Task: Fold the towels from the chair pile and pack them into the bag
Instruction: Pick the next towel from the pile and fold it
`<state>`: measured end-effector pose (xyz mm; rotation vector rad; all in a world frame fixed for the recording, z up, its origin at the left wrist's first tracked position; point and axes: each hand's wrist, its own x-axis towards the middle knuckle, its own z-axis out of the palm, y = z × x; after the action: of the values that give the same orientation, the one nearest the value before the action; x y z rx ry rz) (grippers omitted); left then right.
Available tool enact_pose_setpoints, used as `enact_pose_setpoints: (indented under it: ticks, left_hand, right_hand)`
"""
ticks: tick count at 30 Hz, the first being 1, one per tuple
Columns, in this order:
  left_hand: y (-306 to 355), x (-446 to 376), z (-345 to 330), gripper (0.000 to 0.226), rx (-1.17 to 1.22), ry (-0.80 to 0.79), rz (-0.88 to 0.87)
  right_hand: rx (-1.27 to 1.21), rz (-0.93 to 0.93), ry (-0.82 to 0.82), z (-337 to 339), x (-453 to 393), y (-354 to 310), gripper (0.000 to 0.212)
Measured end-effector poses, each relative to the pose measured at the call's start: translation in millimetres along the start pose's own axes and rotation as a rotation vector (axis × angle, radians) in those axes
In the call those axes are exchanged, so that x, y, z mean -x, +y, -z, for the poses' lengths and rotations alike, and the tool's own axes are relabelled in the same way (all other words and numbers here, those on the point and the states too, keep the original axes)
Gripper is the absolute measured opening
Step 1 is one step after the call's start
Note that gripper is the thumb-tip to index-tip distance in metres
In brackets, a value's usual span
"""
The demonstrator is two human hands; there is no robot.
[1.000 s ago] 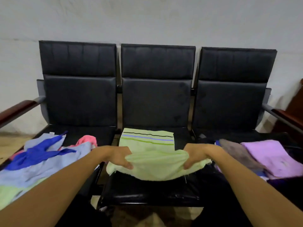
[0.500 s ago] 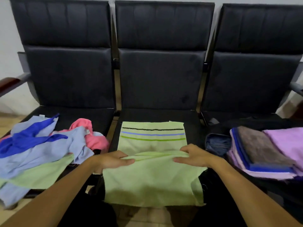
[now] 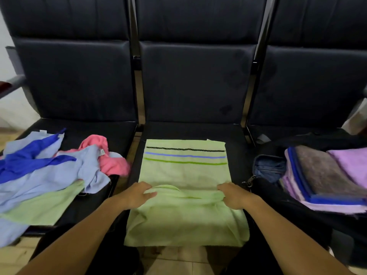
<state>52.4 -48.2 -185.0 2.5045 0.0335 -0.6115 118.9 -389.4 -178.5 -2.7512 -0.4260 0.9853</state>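
Pinching green towel mid-fold, left hand, right hand, near edge overhanging seat

Black three-seat bench, wood armrest at left, white wall behind, tile floor

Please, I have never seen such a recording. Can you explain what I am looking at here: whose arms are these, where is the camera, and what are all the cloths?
There is no machine: a person wears one camera on the head, looking down at their own arms. The left hand and right hand each pinch the light green towel, spread on the middle seat with its near end hanging over the front edge. The left seat holds the unfolded pile of blue, pink and green cloths. On the right, folded towels lie stacked in an open dark bag.
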Motion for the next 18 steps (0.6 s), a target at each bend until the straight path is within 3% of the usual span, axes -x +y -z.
enact_pose_setpoints:
  ticks: [7,10,14,18]
  left_hand:
    - [0,18,10,0.046,0.016,-0.104,-0.009]
    - [4,20,16,0.045,0.131,0.038,-0.051]
    - [9,15,22,0.020,0.361,0.190,-0.070]
    - [14,5,26,0.017,0.447,0.302,-0.115]
  right_hand:
    - [-0.123,0.082,0.104,6,24,1,0.024]
    - [-0.298,0.137,0.202,14,30,2,0.031]
    - [-0.490,0.159,0.341,23,30,6,0.034]
    - [-0.555,0.163,0.499,28,20,10,0.013]
